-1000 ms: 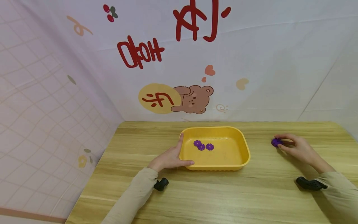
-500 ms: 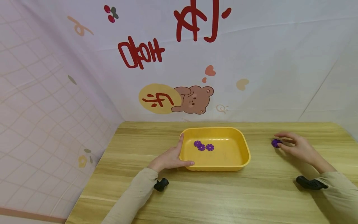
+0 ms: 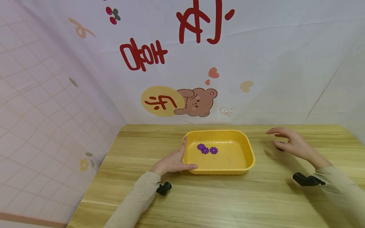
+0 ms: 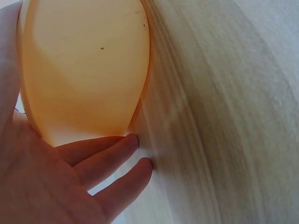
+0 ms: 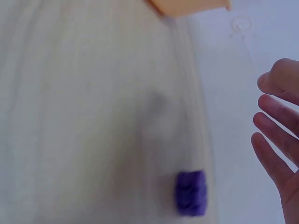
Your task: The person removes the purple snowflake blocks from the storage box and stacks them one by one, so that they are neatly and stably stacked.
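Observation:
A yellow plastic tray stands on the wooden table. My left hand holds its left end, the thumb along the front rim and a finger up at the back corner. Seen from the left wrist, several fingers lie against the outer wall. Three purple snowflake discs lie flat in the tray, two overlapping. To the right, my right hand hovers with fingers apart and nothing visible between them. Partly hidden behind it, a stack of purple snowflake discs sits on the table.
Behind the table hangs a white printed cloth with a bear and red characters. Another cloth with a grid pattern closes off the left side. Each wrist carries a black camera mount.
My right hand has come away from the purple disc stack, moving left and slightly up, while the stack stays in place. The left hand and the tray have not moved.

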Demonstrator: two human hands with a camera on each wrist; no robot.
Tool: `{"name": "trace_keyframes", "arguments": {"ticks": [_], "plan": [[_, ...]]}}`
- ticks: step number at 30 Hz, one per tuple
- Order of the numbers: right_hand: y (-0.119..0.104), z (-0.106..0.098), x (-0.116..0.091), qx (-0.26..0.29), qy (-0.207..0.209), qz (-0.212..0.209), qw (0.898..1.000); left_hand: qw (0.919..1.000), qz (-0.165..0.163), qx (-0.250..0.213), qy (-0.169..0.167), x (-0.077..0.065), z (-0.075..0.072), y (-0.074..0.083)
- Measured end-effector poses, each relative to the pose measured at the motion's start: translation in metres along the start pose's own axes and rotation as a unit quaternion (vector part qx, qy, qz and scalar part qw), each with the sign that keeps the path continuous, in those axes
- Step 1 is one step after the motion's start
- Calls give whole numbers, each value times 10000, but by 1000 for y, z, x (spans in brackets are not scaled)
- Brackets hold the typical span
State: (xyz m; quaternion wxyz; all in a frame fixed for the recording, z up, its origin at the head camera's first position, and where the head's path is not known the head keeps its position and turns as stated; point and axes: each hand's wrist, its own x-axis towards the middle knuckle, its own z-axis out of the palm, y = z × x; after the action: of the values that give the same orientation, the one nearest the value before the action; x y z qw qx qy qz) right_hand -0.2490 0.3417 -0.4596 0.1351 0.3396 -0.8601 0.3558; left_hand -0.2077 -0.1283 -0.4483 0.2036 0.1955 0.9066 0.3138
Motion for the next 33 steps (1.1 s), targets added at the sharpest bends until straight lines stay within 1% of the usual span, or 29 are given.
{"name": "trace_keyframes", "arguments": {"ticks": [1, 9, 12, 17, 21, 25, 31, 33], "plan": [[-1, -1, 4, 13, -50, -100, 9999, 10000, 4, 4, 0, 0, 0, 0], [-20, -4, 40, 176, -310, -435, 9984, 10000, 22, -87, -18, 0, 0, 0], [-26, -2, 53, 193, -407, -538, 9975, 10000, 48, -80, -15, 0, 0, 0], [-36, 7, 72, 247, -715, -584, 9954, 10000, 40, -65, -21, 0, -1, 0], [-44, 17, 86, 160, -1036, -579, 9928, 10000, 18, -54, -31, 0, -2, 1], [-55, 28, 100, 187, -1407, -420, 9890, 10000, 57, -23, -37, -1, -2, 1], [-69, 46, 122, 279, -1989, -125, 9795, 9999, 115, -11, -50, 0, -2, 0], [-70, 52, 129, 307, -2160, -113, 9758, 9999, 107, -16, -58, 0, -3, 0]]}}
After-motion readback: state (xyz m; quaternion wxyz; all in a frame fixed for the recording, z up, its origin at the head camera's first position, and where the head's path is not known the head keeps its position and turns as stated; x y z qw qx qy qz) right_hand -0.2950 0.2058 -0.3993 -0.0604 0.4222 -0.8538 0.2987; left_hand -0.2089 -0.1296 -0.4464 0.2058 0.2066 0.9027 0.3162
